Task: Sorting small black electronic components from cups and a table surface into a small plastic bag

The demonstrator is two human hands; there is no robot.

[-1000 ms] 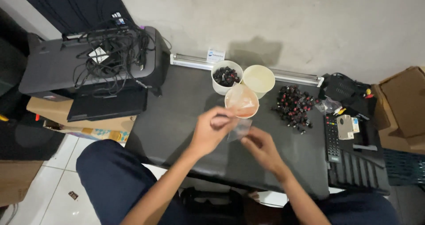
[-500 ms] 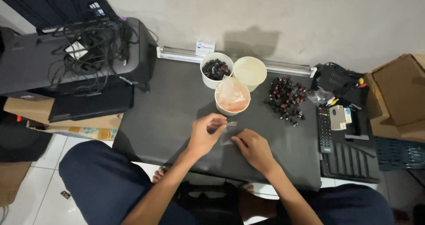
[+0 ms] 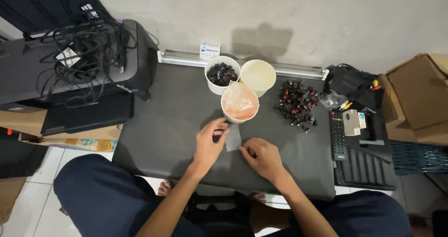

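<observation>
Dark surface (image 3: 158,125) w/ black printer (image 3: 93,69) at 10 o'clock. Three cups at 12, nearest one (image 3: 239,102) holds orange stuff; loose switches pile (image 3: 296,104) at 2. Left hand (image 3: 210,143), fingers pinched on small dark piece; right hand (image 3: 261,155) fingers pressing clear baggie (image 3: 232,138), centre

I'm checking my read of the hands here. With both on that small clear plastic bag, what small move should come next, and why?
Probably spread the mouth of the small clear plastic bag: the left hand pinches its upper edge and the right hand presses its lower corner, so it lies flat on the dark tabletop.
</observation>
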